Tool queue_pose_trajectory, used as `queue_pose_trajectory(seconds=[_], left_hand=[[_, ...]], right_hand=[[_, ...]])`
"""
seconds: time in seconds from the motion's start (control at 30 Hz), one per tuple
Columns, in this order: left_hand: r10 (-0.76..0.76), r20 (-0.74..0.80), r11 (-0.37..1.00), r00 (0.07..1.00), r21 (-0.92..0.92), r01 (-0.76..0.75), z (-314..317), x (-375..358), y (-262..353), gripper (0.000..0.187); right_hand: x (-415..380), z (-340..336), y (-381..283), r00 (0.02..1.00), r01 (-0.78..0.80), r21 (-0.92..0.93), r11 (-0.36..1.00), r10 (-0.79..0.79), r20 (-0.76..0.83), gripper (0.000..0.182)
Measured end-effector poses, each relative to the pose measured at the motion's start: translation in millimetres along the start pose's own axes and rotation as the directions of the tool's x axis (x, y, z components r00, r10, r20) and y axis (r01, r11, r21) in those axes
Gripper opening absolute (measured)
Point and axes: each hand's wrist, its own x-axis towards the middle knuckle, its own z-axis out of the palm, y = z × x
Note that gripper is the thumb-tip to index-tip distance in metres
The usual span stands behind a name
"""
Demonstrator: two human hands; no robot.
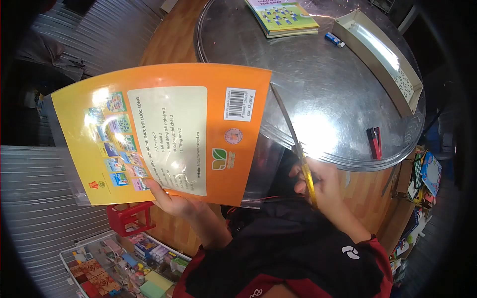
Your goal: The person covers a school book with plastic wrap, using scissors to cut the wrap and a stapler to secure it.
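Observation:
My left hand (171, 199) grips the lower edge of an orange and yellow book (233, 164), thumb on its back cover, fingers behind it. A clear plastic sheet (256, 186) reaches past the book's edges on both sides. In my right hand (323, 181) is a pair of scissors (308, 174) with gold-coloured handles. Their blades point up and away, along the plastic beside the book's right edge, and look nearly closed. The book is held up in front of the table's near left side, barcode toward me.
A round metal table (298, 69) carries a stack of books (288, 20), a small blue and white item (334, 39), a long shallow box (377, 62) and a black and red stapler-like object (374, 143). Below left are a red stool (131, 218) and a glass-topped case (74, 243) of small goods.

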Motion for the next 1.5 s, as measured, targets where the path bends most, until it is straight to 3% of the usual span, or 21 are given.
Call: queue_pose_trajectory(seconds=[0.17,0.23,0.33,0.57,0.77,0.83,0.87,0.93,1.03,1.17,1.5], left_hand=[[-0.020,0.046,0.993,0.999,-0.112,0.025,-5,2,-2,0.050],[-0.018,0.056,0.990,0.998,-0.135,0.026,-8,2,-4,0.050],[0.020,0.059,0.991,0.998,-0.136,-0.012,-12,3,-7,0.051],[0.079,0.055,0.996,0.995,-0.042,-0.076,-12,3,-11,0.051],[-0.145,0.073,0.975,0.987,-0.159,0.155,-7,-2,-14,0.047],[-0.309,0.118,0.918,0.944,-0.223,0.329,-1,-3,-12,0.045],[-0.311,0.120,0.917,0.943,-0.225,0.330,3,-4,-12,0.045],[-0.401,-0.010,0.891,0.916,-0.237,0.387,8,-5,-13,0.044],[-0.409,0.061,0.882,0.911,-0.231,0.411,4,-6,-17,0.044],[-0.436,0.127,0.843,0.891,-0.290,0.453,1,-9,-19,0.045],[-0.498,0.182,0.816,0.848,-0.231,0.529,-1,-13,-19,0.046]], right_hand=[[0,-4,2,1.000,-0.003,-0.002,1.000,0.003,0.012,0.004],[0,-8,13,0.989,0.145,-0.153,0.977,-0.140,0.042,0.009],[-3,-12,9,0.990,0.098,-0.224,0.970,-0.072,0.118,0.016],[-3,-9,9,0.995,0.101,-0.166,0.981,-0.097,0.032,0.015],[-3,-11,15,0.999,0.041,-0.211,0.977,-0.033,0.042,0.023],[-3,-12,15,0.985,0.172,-0.337,0.926,-0.157,0.071,0.040],[-4,-12,19,0.985,0.172,-0.339,0.925,-0.158,0.069,0.040],[-8,-11,33,0.993,0.115,-0.329,0.937,-0.101,0.058,0.057],[-11,-10,40,0.996,0.072,-0.308,0.949,-0.050,0.077,0.067],[-8,-9,34,0.994,0.095,-0.279,0.956,-0.078,0.072,0.067],[3,-7,24,0.991,0.130,-0.266,0.955,-0.120,0.056,0.065]])
